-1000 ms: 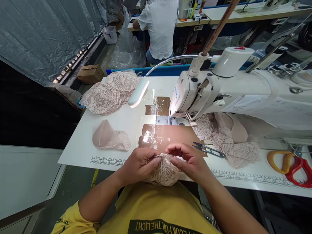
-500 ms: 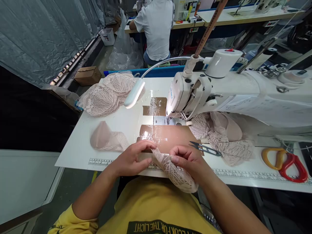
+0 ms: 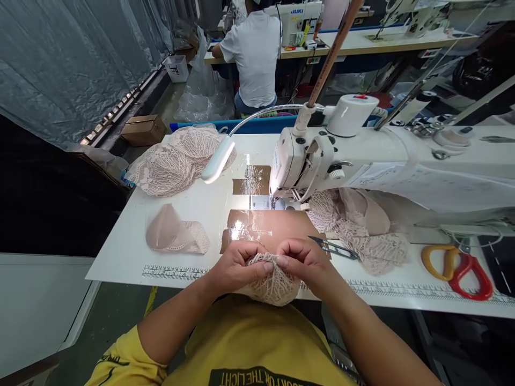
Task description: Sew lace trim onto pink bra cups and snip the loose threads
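Both of my hands grip one beige lace cup piece [image 3: 269, 281] at the near edge of the white sewing table [image 3: 129, 246]. My left hand [image 3: 237, 265] pinches its left top edge with curled fingers. My right hand [image 3: 302, 262] pinches the right top edge, thumbs close together. The lace bulges downward between them, over my yellow shirt. Thread snips [image 3: 333, 247] lie just right of my right hand. The sewing machine head [image 3: 300, 161] stands behind, above a brown taped patch [image 3: 269, 225].
A lace pile [image 3: 177, 158] sits at the back left, a single cup [image 3: 173, 236] left of my hands, more lace pieces [image 3: 362, 225] under the machine arm. Orange and red scissors [image 3: 458, 265] lie far right. A gooseneck lamp [image 3: 217, 158] hangs over the table. A person in white sits behind.
Half a second ago the lace hung stretched out from my right hand with my left hand apart; now both hands have come together and bunched it into a cup shape.
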The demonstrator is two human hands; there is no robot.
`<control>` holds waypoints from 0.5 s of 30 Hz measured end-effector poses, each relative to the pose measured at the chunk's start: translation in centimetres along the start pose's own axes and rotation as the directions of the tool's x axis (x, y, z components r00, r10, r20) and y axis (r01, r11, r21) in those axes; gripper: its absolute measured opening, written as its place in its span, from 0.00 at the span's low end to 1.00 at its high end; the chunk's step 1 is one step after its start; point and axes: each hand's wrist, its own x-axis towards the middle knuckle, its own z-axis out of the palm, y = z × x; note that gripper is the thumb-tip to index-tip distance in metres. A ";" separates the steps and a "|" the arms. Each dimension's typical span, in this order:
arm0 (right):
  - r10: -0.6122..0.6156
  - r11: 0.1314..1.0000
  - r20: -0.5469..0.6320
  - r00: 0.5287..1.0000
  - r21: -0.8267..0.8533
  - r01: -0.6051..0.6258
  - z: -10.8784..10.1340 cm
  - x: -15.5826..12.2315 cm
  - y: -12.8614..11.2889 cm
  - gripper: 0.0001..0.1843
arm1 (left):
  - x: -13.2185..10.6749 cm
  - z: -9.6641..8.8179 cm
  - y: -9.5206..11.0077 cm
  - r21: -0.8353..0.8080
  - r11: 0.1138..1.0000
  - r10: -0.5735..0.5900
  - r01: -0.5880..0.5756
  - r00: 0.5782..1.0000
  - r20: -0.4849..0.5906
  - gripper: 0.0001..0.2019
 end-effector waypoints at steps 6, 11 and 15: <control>-0.022 0.998 -0.088 0.996 -0.057 0.017 -1.7 0.9 0.6 0.15 | -0.1 -2.6 0.7 -0.243 0.969 -0.115 0.050 0.958 -0.263 0.16; -0.081 0.953 -0.284 0.955 -0.302 -0.009 -4.5 0.0 0.2 0.13 | 0.6 -6.7 4.2 0.486 0.869 0.391 -0.090 0.728 -0.564 0.12; -0.144 0.826 -0.234 0.961 -0.564 -0.014 -4.8 1.0 -1.1 0.11 | 5.3 -4.8 2.5 0.969 0.247 0.486 -0.024 0.868 -0.102 0.11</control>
